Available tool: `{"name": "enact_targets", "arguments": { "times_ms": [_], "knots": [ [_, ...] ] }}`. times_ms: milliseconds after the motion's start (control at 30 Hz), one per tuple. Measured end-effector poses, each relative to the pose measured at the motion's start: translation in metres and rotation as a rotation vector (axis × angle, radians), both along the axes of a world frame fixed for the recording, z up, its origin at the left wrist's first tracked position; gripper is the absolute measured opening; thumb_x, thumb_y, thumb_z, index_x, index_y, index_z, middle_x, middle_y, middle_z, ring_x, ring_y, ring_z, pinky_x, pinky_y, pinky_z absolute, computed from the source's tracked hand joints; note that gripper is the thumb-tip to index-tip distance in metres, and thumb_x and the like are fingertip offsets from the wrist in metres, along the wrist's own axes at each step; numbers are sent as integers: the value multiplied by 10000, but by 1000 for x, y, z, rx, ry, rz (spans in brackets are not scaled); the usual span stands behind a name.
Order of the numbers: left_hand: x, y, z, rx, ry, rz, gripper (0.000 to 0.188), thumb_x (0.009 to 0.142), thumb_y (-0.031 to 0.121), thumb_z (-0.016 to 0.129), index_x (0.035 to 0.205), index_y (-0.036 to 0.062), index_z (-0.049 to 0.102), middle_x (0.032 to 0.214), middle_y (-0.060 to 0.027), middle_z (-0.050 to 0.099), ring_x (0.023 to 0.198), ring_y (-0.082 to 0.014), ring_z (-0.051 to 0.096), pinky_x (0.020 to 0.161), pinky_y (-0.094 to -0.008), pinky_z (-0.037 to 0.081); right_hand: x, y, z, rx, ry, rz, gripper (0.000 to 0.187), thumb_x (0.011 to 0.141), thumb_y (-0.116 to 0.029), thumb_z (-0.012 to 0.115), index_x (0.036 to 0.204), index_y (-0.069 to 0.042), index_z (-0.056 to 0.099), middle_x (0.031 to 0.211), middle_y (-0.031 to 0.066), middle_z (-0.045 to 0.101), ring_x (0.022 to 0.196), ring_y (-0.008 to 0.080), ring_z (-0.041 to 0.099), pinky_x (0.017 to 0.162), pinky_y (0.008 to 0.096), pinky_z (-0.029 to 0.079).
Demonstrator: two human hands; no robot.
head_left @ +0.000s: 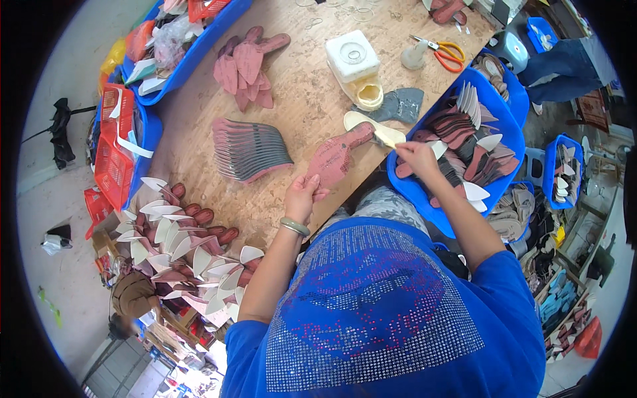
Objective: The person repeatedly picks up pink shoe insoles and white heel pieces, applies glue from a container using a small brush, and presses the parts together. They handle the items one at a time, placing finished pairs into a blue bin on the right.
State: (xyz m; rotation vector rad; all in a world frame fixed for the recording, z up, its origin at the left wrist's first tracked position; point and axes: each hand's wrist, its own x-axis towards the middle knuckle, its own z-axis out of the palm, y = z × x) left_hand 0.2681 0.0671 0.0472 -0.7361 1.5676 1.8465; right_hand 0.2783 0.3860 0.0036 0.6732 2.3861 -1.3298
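Observation:
My left hand [306,198] pinches the broad end of a dull red insole [330,161], held tilted over the table's near edge. The insole's narrow heel end points toward my right hand [419,159]. Its fingers are closed on a small cream-coloured, brush-like tool [389,135], beside that heel end. Behind the heel lies a pale, rounded piece [355,119], partly covered; whether it joins the tool I cannot tell. Just beyond stand an open cream-crusted pot [369,95] and a white block [352,56]. A dark grey scrap [402,105] lies beside the pot.
A fanned row of insoles [249,151] and a loose pile [247,69] lie on the wooden table [302,83]. White-tipped insoles [179,232] crowd the left edge. Orange-handled pliers [449,54] lie at the far right. A blue tub [507,126] of insoles stands at my right.

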Motion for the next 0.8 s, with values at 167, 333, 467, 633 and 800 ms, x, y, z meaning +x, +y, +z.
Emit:
{"name": "enact_targets", "arguments": {
  "times_ms": [167, 333, 467, 633, 800],
  "knots": [
    [-2, 2, 16, 104, -57, 43, 122, 933, 160, 583, 973, 49, 553, 832, -34, 616, 664, -130, 650, 579, -207, 522, 30, -39, 13, -410, 31, 65, 248, 838, -183, 690, 1014, -8, 704, 848, 52, 705, 744, 72, 593, 687, 247, 486],
    [-35, -29, 58, 93, 164, 82, 128, 942, 170, 572, 1004, 58, 561, 835, -22, 616, 676, -114, 636, 581, -203, 512, 13, -24, 66, -523, -161, 19, 249, 854, -149, 674, 1049, 4, 691, 824, 7, 671, 724, 50, 571, 640, 204, 453],
    [-75, -64, 76, 96, 365, 163, 164, 945, 181, 570, 1059, 63, 562, 811, 0, 610, 663, -89, 626, 576, -189, 507, 2, -20, 83, -563, -125, -50, 234, 862, -129, 660, 1064, -14, 690, 755, -26, 621, 657, 18, 521, 578, 175, 405],
    [-79, -73, 74, 113, 390, 183, 166, 940, 165, 576, 1068, 61, 560, 825, -6, 619, 671, -93, 631, 574, -186, 501, -46, -36, 116, -361, 393, 39, 252, 857, -124, 658, 1062, 20, 678, 844, 27, 695, 743, 83, 618, 656, 222, 479],
    [-63, -58, 81, 16, 448, 42, 180, 944, 159, 568, 1085, 48, 562, 857, -21, 632, 681, -114, 634, 604, -216, 508, -99, -72, 163, -231, 587, 160, 204, 852, -161, 658, 1020, -54, 706, 892, 83, 716, 763, 133, 664, 688, 256, 504]
  ]
}}
